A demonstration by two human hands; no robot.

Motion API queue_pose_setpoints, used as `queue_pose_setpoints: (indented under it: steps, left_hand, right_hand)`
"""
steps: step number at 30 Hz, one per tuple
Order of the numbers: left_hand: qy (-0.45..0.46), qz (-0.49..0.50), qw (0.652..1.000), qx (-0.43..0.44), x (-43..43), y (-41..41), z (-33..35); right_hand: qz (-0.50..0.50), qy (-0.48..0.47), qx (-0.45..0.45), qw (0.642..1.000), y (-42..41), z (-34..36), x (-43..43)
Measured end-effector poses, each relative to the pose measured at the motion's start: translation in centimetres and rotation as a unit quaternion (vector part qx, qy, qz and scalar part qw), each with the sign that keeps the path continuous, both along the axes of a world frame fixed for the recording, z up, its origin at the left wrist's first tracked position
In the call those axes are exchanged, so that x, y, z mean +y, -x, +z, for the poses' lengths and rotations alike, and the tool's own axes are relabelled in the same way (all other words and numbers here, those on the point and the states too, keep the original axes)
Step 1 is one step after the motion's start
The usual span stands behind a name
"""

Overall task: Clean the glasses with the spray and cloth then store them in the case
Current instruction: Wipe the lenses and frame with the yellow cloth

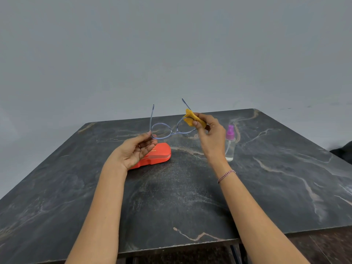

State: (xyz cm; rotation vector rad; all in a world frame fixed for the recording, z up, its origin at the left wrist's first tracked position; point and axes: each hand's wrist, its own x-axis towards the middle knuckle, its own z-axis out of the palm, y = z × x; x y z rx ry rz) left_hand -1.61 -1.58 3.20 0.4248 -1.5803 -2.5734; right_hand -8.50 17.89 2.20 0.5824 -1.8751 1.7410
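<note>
Glasses (172, 132) are held in the air above the far half of the table (190, 197), a dark slab with pale veins, and are supported between both hands. The left hand (137, 151) is raised palm-up, and the left end of the frame is pinched at the hinge between its thumb and fingertips. The right hand (209, 136) is curled around the cloth (194, 119), which is folded over the outer edge of the right lens and pinched there. The case (160, 155) (orange-red, lid closed) is laid flat on the table beneath the left hand and is partly hidden by it. The spray bottle (229, 145) (clear body, purple nozzle) is stood upright just beside the right wrist, on its outer side.

The long axis of the frame is run from left to right between the hands, with the right end raised slightly. Both temples are unfolded and pointed up and away from the person. The uncovered left lens is located to the left of the cloth, so a further wipe is judged to be directed leftward along that axis, with the left hand as anchor. The frame is thin and pale blue-violet, and the lenses are clear; whether any spray film is left on them cannot be told. Folding and storing are not yet done.
</note>
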Motion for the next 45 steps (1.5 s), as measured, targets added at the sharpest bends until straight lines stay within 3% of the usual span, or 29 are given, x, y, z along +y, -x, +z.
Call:
queue_pose_setpoints:
  steps: [14, 27, 36, 45]
  left_hand:
    - [0.006, 0.056, 0.998, 0.036, 1.1, 0.5, -0.2]
    - [0.028, 0.103, 0.992, 0.068, 2.7, 0.9, -0.3]
    - [0.036, 0.111, 0.99, 0.08, 3.6, 0.9, -0.3]
    - [0.037, 0.119, 0.988, 0.087, 3.6, 0.7, -0.4]
  right_hand:
    - [-0.12, -0.119, 0.199, 0.965, 0.6, 2.6, -0.6]
    - [-0.041, -0.048, 0.122, 0.991, 0.2, 0.3, -1.9]
    - [-0.023, -0.126, 0.203, 0.971, 0.1, -0.7, -3.0]
    - [0.01, -0.255, 0.298, 0.92, -0.9, -1.6, -4.5]
